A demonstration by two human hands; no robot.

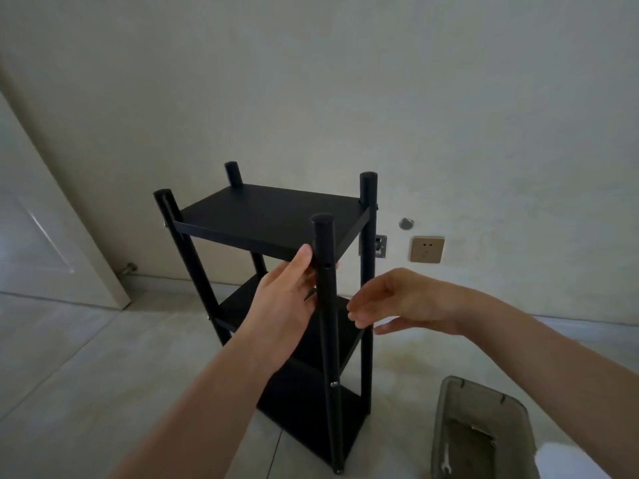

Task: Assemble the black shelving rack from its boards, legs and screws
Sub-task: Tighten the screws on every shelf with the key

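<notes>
The black shelving rack (269, 216) stands upright on the tiled floor, with three boards between four round legs. My left hand (287, 299) grips the near front leg (326, 340) just below the top board, thumb against the board's edge. An empty screw hole shows in that leg beside my thumb. A silver screw (334, 384) sits lower in the same leg. To the right of the leg, my right hand (390, 302) hovers with relaxed fingers and holds nothing.
A clear plastic tray (484, 430) lies on the floor at the lower right, with a small wrench (446, 463) inside. The wall carries a socket (427, 249) behind the rack. A white door (41, 229) stands at the left.
</notes>
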